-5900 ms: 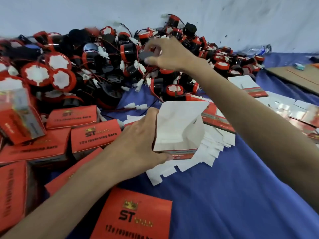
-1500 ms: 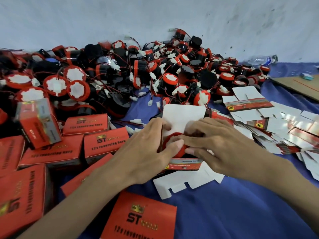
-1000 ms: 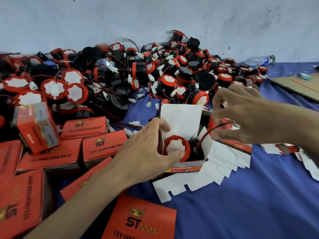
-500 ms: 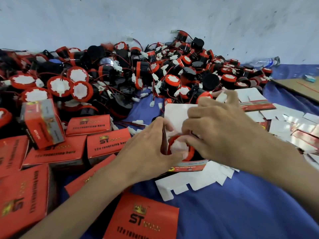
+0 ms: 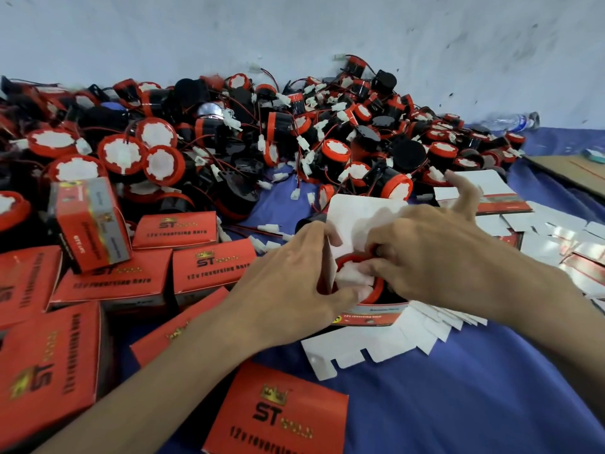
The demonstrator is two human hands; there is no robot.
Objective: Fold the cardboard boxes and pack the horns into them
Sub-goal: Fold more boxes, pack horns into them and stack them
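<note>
Since the moment half a second back, the right hand (image 5: 435,257) has settled lower over the open box (image 5: 366,309) and its little finger has lifted clear, while the left hand (image 5: 294,290) has kept its hold on the box's left wall.

Well left of the open box lie the closed red boxes (image 5: 154,283), packed side by side on the blue-covered desk (image 5: 474,388), with one box (image 5: 88,224) standing tilted on top of them. Another red box (image 5: 281,414) lies flat in front of the open box, nearer the person. Just left of the open box, the left hand curls round its wall, thumb at the front edge and fingers behind the raised white flap (image 5: 357,217).

Inside the open box sits a horn (image 5: 357,280) — red rim and white face up. The right hand comes in from the box's right, fingers curled down onto the horn and pressing it in; whether it pinches the wire I cannot tell.

Behind the open box the pile of loose horns (image 5: 294,142) runs along the wall. Under and right of the box lie flat unfolded blanks (image 5: 556,237), white side up.
</note>
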